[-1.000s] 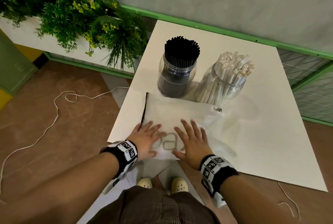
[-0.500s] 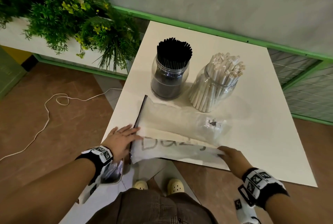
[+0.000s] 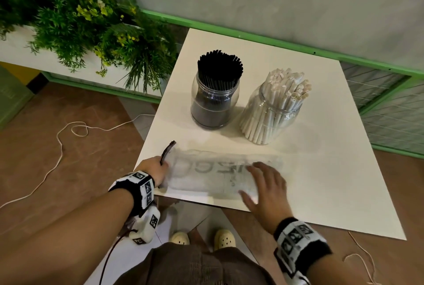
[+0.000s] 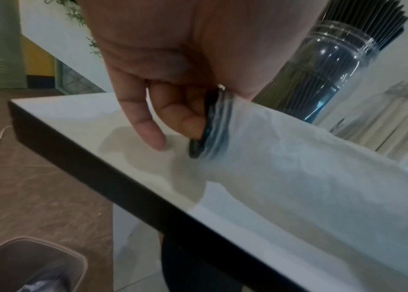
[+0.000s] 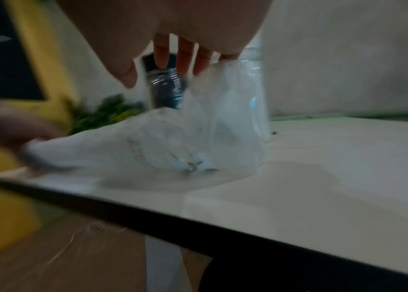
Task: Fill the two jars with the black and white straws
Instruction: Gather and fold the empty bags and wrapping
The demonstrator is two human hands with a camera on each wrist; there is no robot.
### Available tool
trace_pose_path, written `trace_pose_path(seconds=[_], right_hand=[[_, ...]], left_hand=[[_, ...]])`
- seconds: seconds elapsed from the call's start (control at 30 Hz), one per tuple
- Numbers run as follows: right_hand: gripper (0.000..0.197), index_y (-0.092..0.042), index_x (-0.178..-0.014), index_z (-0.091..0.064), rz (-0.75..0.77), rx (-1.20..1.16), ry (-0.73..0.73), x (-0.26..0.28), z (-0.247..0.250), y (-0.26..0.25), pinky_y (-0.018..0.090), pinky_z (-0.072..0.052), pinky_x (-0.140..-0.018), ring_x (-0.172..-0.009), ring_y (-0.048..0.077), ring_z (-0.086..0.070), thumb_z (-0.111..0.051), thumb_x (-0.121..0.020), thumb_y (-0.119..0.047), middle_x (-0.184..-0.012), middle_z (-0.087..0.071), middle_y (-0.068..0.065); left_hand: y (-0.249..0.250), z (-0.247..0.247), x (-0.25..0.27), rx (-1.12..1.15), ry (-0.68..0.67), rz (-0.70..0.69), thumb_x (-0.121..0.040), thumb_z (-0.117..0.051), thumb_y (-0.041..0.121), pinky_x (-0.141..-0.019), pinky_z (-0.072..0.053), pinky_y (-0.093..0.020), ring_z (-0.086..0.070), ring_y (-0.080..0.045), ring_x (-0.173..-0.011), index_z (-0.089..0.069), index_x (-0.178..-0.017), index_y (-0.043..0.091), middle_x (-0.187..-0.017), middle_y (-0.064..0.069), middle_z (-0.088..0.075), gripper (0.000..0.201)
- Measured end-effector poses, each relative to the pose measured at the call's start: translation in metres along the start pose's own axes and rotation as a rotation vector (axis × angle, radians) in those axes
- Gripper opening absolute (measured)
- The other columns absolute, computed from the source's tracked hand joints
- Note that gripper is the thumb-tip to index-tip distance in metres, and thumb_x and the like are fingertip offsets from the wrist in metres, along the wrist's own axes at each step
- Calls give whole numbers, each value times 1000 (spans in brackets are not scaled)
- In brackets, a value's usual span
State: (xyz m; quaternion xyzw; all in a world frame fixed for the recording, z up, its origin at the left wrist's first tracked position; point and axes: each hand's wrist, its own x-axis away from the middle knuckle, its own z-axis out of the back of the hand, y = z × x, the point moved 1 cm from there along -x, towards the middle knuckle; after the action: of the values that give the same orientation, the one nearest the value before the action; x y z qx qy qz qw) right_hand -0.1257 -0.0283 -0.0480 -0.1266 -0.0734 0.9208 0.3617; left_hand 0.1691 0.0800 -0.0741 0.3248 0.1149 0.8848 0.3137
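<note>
The left hand (image 3: 153, 169) pinches the dark zip edge of a translucent white plastic bag (image 3: 213, 175) between thumb and curled fingers (image 4: 185, 116), holding that edge lifted off the white surface (image 3: 325, 170) near its front left corner. The right hand (image 3: 266, 189) lies flat on the bag with its fingers spread and straight, pressing the right part down. Half a second ago the right hand gripped the bag's right end out past the front edge and the left hand lay flat along the zip edge; now the bag is a narrower strip, drawn closer to the front edge, and the grey lettering on it faces up across the strip.

Behind the bag, well apart from both hands, stand the two clear round jars side by side, where they stood before. The left jar (image 3: 214, 107) holds a dense upright bundle of thin black straws (image 3: 219, 66) that stick up above its mouth. The right jar (image 3: 270, 116), just beside it, holds thicker white paper straws (image 3: 288, 85) that lean towards the right and fan out above the rim. Both jars look full. The right wrist view is blurred.

Green plants (image 3: 91, 25) stand at the left, and a pale cord (image 3: 62, 144) trails over the brown floor (image 3: 68, 170).
</note>
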Motion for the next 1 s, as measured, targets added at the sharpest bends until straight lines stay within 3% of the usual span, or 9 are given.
trace_pose_path(seconds=[0.17, 0.3, 0.4, 0.53, 0.6, 0.67, 0.73, 0.9, 1.0], right_hand=[[91, -31, -150, 5, -288, 180, -552, -21, -39, 4, 53, -9, -115, -145, 35, -9, -51, -84, -57, -159, 4, 6], [66, -38, -150, -3, -359, 176, -639, -33, -47, 3, 52, -16, -115, -143, 40, -11, -35, -94, -54, -159, 0, 8], [47, -40, -147, -19, -424, -207, -588, -43, -39, -1, 47, -20, -116, -144, 33, -17, -28, -101, -42, -159, -14, 5], [33, -21, -130, -54, -604, -1249, -297, -66, 7, -43, 30, -49, -95, -113, 15, -58, -34, -103, -24, -121, -65, -4], [35, -10, -122, -59, -611, -1614, -282, -80, 26, -66, 31, -52, -89, -106, 19, -64, -32, -101, -14, -111, -70, 3], [42, -5, -127, -55, -618, -1832, -298, -90, 38, -82, 39, -45, -101, -117, 26, -58, -30, -98, -20, -123, -64, 12], [44, -5, -127, -56, -664, -1936, -277, -96, 45, -89, 43, -41, -104, -121, 28, -56, -31, -97, -27, -127, -61, 14], [31, -13, -122, -49, -569, -1424, -2, -91, 42, -81, 27, -51, -78, -104, 26, -60, -50, -91, -13, -113, -62, 7], [63, -21, -136, -36, -176, -852, 199, -76, 50, -83, 26, -39, -99, -122, 15, -44, -57, -77, -27, -132, -43, 2]], left_hand=[[-6, 1, 6, -93, 143, -21, -81, -61, 23, -91, -42, -40, -50, -37, -109, -35, -126, 17, -121, -13, -46, 52], [6, 3, 14, -474, 29, -346, -65, -72, 9, -88, -48, -41, -44, -27, -114, -38, -124, 26, -121, -3, -37, 70], [10, -3, 14, -544, -138, -345, -79, -61, 11, -99, -43, -38, -48, -29, -118, -36, -136, 27, -134, -6, -37, 64], [38, 0, 29, 33, -276, -284, -99, -40, 28, -93, -41, -29, -53, -24, -114, -44, -137, 19, -135, -12, -51, 40], [63, 5, 43, 507, -417, -184, -96, -37, 50, -83, -44, -31, -59, -14, -100, -48, -133, 24, -122, -3, -58, 46], [86, 11, 51, 874, -503, -132, -87, -40, 66, -90, -48, -37, -60, -13, -106, -48, -129, 31, -119, 8, -60, 55], [101, 20, 55, 1195, -453, -129, -78, -59, 58, -88, -52, -39, -63, -14, -106, -54, -123, 31, -115, 9, -67, 53], [106, 40, 51, 1420, -133, -249, -76, -72, 11, -84, -55, -37, -67, -24, -100, -65, -110, 17, -105, -7, -72, 36], [97, 42, 48, 1353, -32, -230, -59, -82, 20, -92, -51, -47, -65, -31, -103, -65, -108, 12, -107, -12, -70, 53]])
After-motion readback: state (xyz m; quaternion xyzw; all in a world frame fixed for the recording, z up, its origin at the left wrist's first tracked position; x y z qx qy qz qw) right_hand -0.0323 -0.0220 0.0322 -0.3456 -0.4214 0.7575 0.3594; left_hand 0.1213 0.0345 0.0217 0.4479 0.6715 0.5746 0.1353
